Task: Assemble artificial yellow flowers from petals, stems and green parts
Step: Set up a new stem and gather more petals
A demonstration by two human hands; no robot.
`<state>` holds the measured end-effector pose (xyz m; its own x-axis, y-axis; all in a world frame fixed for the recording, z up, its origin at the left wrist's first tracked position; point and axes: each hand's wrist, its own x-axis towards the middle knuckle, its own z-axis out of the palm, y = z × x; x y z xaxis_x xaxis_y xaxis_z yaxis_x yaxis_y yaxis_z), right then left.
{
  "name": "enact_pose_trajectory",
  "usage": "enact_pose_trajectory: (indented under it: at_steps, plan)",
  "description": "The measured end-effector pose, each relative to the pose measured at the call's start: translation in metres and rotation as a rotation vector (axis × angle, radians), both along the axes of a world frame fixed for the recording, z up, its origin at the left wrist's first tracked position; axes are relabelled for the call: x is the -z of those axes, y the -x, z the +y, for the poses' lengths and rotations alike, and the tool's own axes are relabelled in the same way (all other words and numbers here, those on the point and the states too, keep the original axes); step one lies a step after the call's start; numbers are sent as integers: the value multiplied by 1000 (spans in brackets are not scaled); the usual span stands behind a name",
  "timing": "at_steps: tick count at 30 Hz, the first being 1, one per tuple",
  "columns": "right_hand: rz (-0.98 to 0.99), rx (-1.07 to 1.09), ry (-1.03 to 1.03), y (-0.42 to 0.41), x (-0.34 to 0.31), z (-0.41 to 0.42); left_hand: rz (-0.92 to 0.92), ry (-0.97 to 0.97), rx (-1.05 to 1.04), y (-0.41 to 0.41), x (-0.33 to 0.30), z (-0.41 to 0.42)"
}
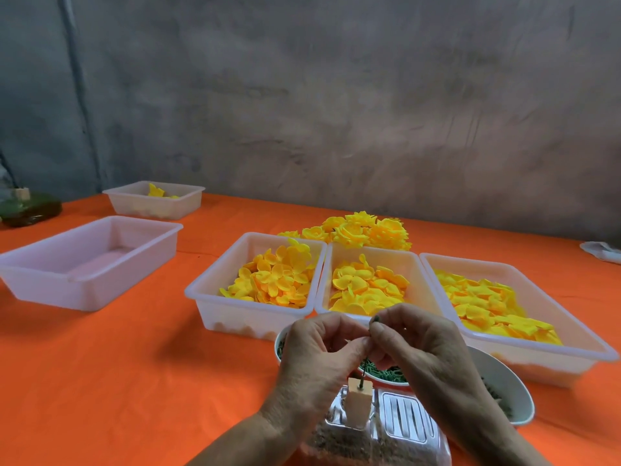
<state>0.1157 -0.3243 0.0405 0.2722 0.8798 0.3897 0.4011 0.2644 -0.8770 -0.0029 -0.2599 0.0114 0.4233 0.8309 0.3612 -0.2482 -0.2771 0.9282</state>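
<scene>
While the stem point(365, 368) stands in a wooden block point(359, 403), both hands (left point(316, 361), right point(423, 351)) pinch its top.

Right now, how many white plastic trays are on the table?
5: three in a row holding petals, one empty at left, one far left at the back.

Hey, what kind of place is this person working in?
Probably a small craft or piecework workshop: an orange-covered table against a bare grey wall, tubs of yellow petals, and a pile of finished flowers.
</scene>
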Motion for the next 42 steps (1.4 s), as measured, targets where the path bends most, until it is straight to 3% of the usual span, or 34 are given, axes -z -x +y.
enact_pose_trajectory:
  at_steps: [6,15,24,29,36,42]
  plan:
    - [120,-16,30,1,-1,1,7,2,-16,-1,2,2]
    - [670,-196,260,-7,-1,8,-51,56,17,-2,0,-1]
    - [720,-198,295,-11,3,9,-74,65,37,-3,1,-4]
    - [617,-165,227,-9,5,5,-56,49,29,-2,3,-4]
    - [120,6,11,-5,6,1,-7,13,16,-2,5,-2]
    - [-73,83,-41,-1,2,0,1,3,3,-4,5,-1]
